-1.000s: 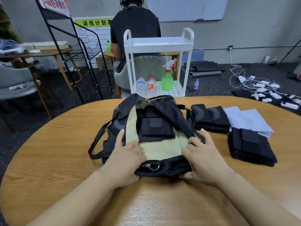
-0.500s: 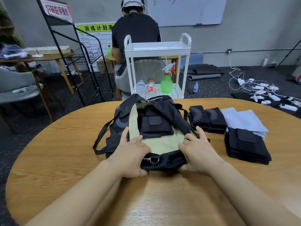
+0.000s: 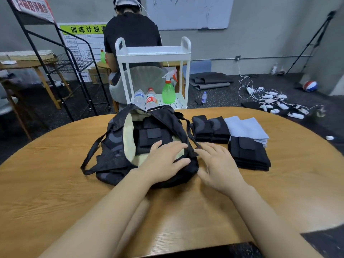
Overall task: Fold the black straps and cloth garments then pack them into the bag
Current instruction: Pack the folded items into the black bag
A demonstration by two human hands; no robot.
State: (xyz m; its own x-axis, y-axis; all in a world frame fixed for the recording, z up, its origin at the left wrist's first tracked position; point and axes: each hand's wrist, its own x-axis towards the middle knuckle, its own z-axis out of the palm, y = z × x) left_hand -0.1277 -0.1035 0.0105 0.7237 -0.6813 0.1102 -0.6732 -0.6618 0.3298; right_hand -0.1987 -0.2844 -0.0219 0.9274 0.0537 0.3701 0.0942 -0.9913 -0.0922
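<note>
Head view. A round wooden table (image 3: 55, 183) stands in a grey-walled room; beyond its far edge are a white utility cart (image 3: 153, 53) and a seated person in a black shirt (image 3: 132, 32).

The bag (image 3: 119, 144) serves as the landmark. It lies on the table near the middle, mouth open upward, its long axis running from the near edge toward the cart. One folded black strap (image 3: 150, 140) already lies inside it on the pale lining.

To the right of the bag, three stacks remain unpacked: a near pile of folded black straps (image 3: 249, 155), a far pile of black cloth garments (image 3: 210, 129), and a pale blue folded cloth (image 3: 245, 127) between and behind them.

The left hand (image 3: 163, 161) rests flat on the near rim of the bag, fingers straight and spread, gripping nothing. The right hand (image 3: 217, 164) is just right of the bag, fingers extended and loose, empty; contact with the bag cannot be confirmed. The right hand is the nearer one to the strap pile, so the next pickup probably falls to it.

Change from the earlier frames: both hands then held the near rim, spreading the mouth. The right hand has since let go and shifted toward the stacks; the left has slid inward across the opening. The stacks are unmoved.
</note>
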